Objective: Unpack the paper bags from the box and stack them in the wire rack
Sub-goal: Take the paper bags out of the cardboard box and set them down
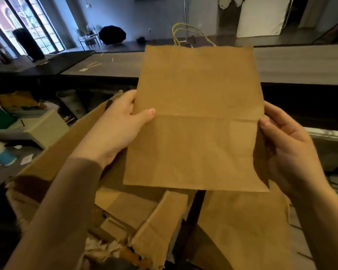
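Note:
A flat brown paper bag (197, 117) with twisted handles at its top is held up in the middle of the view. My left hand (115, 129) grips its left edge, thumb on the front along the fold line. My right hand (289, 151) grips its right edge with the thumb on the front. Below the bag stands an open cardboard box (66, 152) with torn flaps, and more flat brown bags (240, 221) lie inside it. No wire rack is in view.
A long dark counter (300, 63) runs across behind the bag. At the left, a cluttered shelf holds a cream-coloured box (45, 127) and a white and blue bottle (0, 152). Windows and a black umbrella-shaped object (112, 35) are far back.

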A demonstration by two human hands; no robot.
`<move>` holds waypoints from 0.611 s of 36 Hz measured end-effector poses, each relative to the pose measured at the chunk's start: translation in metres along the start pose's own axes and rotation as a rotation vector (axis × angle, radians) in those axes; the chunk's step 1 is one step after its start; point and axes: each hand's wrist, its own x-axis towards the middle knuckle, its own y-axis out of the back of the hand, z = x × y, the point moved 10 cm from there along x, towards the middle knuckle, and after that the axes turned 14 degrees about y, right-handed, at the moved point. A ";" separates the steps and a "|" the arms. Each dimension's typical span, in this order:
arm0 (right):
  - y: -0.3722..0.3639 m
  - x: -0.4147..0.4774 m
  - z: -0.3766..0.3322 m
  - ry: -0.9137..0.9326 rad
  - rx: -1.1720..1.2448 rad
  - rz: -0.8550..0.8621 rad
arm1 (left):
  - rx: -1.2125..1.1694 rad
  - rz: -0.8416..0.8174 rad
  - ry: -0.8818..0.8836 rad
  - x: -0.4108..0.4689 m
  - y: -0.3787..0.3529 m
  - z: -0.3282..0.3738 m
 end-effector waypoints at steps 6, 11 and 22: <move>0.076 -0.024 0.029 -0.115 -0.193 0.137 | 0.199 -0.133 -0.030 -0.016 -0.089 -0.005; 0.127 -0.059 0.054 -0.213 -0.328 0.263 | 0.270 -0.193 0.001 -0.018 -0.152 -0.026; 0.173 -0.133 0.091 -0.325 -0.569 0.394 | 0.418 -0.265 0.198 -0.018 -0.237 -0.129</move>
